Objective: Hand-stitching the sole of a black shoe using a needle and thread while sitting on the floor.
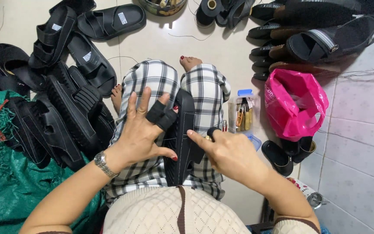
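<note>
Nearest, at the bottom centre of the frame, a cream knitted top [169, 212] is seen, and above it a black sandal [182, 138] is held on edge across a lap in checked black-and-white trousers [152, 82]. The left hand [141, 130] is laid against the sandal's left side with fingers spread, two of them covered by black finger guards [162, 115], and a metal watch [104, 164] is worn at the wrist. The right hand [230, 154] is curled at the sandal's right edge, its forefinger stretched onto the strap; whether anything is pinched cannot be told. At the lower left a green mesh sack [9, 186] is spread. Beside it, black sandals [66, 108] are piled. Right of the knees a clear plastic box of tools [243, 115] is set, then a pink plastic bag [293, 104]. Farther off, at the upper right, more dark sandals [321, 34] are stacked on the tiled floor [360, 143].
</note>
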